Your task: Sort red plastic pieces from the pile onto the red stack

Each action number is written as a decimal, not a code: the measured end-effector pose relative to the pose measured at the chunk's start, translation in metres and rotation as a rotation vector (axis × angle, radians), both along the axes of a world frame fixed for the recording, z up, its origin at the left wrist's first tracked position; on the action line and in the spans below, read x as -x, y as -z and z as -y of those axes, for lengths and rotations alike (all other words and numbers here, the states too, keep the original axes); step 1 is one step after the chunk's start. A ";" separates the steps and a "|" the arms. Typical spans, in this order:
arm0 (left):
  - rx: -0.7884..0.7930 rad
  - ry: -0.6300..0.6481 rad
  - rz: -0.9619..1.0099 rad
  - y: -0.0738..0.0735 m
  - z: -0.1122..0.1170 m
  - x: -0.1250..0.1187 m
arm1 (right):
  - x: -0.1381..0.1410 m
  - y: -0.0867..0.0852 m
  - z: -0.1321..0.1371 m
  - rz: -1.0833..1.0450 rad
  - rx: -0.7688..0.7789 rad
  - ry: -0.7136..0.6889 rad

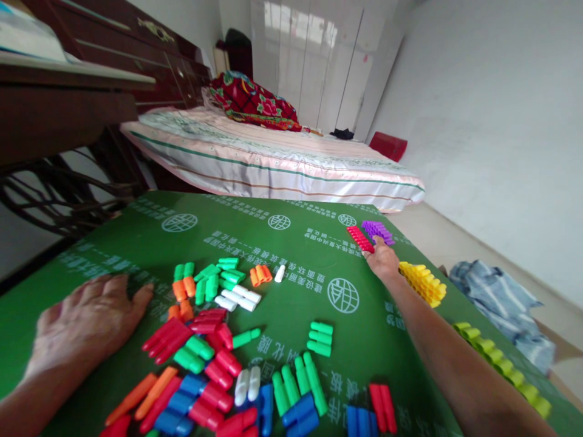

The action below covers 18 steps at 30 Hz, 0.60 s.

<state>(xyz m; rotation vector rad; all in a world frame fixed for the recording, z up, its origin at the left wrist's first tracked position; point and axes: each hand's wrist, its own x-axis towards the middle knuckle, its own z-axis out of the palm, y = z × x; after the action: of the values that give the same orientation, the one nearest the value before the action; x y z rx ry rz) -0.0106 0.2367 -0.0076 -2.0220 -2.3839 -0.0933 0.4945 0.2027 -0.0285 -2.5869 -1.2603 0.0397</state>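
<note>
My left hand (84,325) lies flat on the green board (282,255) at the left, fingers spread, holding nothing, beside a heap of loose coloured plastic pieces (218,358). My right hand (381,260) is stretched far across the board, its fingers on a row of red pieces (359,238). Right next to that red row lies a purple row (378,231). A yellow row (423,283) sits just right of my right wrist. The fingertips of the right hand are hidden behind its back.
A lime-green row (501,364) lies along the board's right edge. A bed (273,158) with a red floral quilt stands behind the board. A dark wooden table (59,91) is at the left, a blue cloth (501,303) on the floor at the right.
</note>
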 end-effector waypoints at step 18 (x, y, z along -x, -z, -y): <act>-0.001 0.003 -0.003 0.000 0.002 -0.012 | 0.046 -0.013 0.079 -0.053 -0.111 -0.460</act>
<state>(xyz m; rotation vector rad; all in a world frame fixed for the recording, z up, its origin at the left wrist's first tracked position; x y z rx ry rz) 0.0012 0.2344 -0.0079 -2.0245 -2.3784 -0.0915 0.4487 0.1241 -0.0159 -2.1408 -1.7534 0.1203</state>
